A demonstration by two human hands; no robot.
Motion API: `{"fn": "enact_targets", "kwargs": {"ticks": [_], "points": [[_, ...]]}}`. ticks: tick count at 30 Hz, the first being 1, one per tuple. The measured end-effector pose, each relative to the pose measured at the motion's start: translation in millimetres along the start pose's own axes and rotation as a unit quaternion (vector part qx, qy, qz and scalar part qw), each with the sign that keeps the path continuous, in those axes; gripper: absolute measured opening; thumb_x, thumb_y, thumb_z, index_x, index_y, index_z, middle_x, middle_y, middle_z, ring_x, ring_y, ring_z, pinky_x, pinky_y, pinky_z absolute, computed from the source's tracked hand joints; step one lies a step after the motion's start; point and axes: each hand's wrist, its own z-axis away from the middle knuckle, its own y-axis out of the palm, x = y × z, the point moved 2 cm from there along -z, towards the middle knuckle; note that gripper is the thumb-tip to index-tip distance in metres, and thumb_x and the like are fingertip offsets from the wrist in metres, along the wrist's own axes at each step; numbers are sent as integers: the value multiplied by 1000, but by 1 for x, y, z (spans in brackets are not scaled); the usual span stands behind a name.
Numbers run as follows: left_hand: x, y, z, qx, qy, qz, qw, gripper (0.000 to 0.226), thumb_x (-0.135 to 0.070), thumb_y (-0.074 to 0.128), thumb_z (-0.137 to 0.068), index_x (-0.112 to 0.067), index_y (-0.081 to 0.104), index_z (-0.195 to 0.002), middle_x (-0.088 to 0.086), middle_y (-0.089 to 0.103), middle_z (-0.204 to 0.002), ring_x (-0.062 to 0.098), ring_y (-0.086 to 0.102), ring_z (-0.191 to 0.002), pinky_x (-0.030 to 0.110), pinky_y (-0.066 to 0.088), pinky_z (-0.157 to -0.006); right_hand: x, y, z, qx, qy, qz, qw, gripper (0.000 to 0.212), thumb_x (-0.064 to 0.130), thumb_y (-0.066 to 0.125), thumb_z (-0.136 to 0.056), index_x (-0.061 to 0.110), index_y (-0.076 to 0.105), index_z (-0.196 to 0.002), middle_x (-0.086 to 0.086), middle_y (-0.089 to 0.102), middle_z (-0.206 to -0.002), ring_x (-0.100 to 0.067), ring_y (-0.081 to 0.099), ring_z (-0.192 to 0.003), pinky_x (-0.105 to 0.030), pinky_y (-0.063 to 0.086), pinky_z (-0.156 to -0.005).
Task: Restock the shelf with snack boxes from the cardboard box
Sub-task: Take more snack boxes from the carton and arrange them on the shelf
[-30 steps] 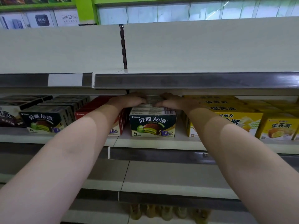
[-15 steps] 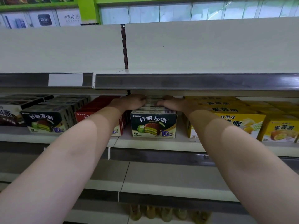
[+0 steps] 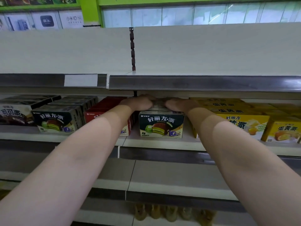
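A dark green snack box (image 3: 161, 125) stands at the front of the middle shelf (image 3: 162, 144). Behind it runs a row of the same boxes. My left hand (image 3: 138, 102) and my right hand (image 3: 179, 105) reach in over the front box and grip a snack box (image 3: 158, 103) of that row from its two sides. The fingers curl round it in the shadow under the upper shelf's rail (image 3: 195, 83), which hides their tips. The cardboard box is not in view.
Red boxes (image 3: 104, 110) stand left of the row and yellow boxes (image 3: 241, 121) right of it. More dark boxes (image 3: 55, 119) fill the far left. The top shelf (image 3: 211, 49) is bare. Bottles (image 3: 171, 212) stand on a low shelf.
Both hands have slid a little deeper into the shelf with the box between them. The front box has not moved.
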Motion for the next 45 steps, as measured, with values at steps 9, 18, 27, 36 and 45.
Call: {"fn": "enact_targets", "kwargs": {"ticks": [9,18,27,36,45], "points": [[66,-30,40,-87,27,-25,996,31,-31,45,-102,-17,64,-122,8,59,-133,25,54,-117,27,40,-95,74,20,-11,-89,-107,-18,990,44,29,43,-97,22,50,-140,-6,49,-147,-28,49,-127,-35,40,-106],[205,-84,126,-153,-50,-16,987,36,-35,43,-99,-14,68,-113,13,64,-127,30,60,-114,30,46,-88,248,69,-13,-148,-167,-44,974,36,28,46,-98,16,61,-128,-13,61,-133,-34,57,-119,-37,48,-95],[355,-127,212,-204,-109,3,973,30,-28,49,-100,-25,61,-127,10,63,-128,33,61,-113,37,51,-90,400,122,-21,-123,-185,-52,974,43,21,52,-97,16,50,-140,-15,54,-140,-34,53,-126,-34,43,-98],[441,-143,246,-150,-210,-75,963,54,-25,58,-91,-12,45,-142,13,56,-136,33,57,-117,35,51,-90,477,151,-54,-86,-229,-34,969,37,32,52,-98,19,58,-132,-9,61,-131,-30,61,-110,-34,51,-90],[525,-163,241,-176,-167,-120,963,88,-52,82,-69,-23,47,-144,7,50,-146,31,50,-129,41,44,-108,536,168,-99,-59,-248,36,966,70,50,71,-81,21,47,-140,-7,59,-134,-28,60,-110,-41,54,-93]]}}
